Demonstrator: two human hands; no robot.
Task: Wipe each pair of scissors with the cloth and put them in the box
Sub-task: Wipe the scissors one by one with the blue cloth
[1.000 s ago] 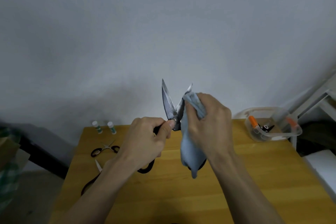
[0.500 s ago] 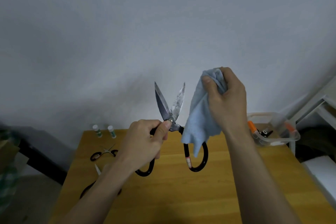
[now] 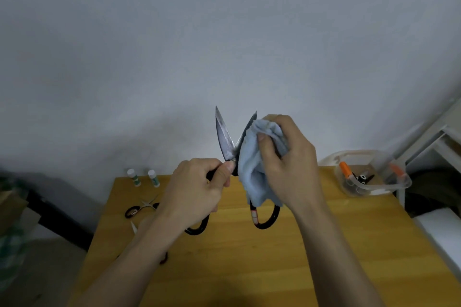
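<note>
Left hand (image 3: 197, 187) gripping black-handled scissors (image 3: 224, 137) blades-up above wooden table (image 3: 324, 244), right hand (image 3: 287, 162) pinching pale blue cloth (image 3: 254, 169) around the right blade, hiding most of it, clear box (image 3: 396, 183) far right, smaller scissors (image 3: 142, 208) left, another pair largely hidden under forearm.

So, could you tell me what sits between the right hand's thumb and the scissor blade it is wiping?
In the head view, the blue cloth lies between the right hand and the right blade of the large scissors.
</note>
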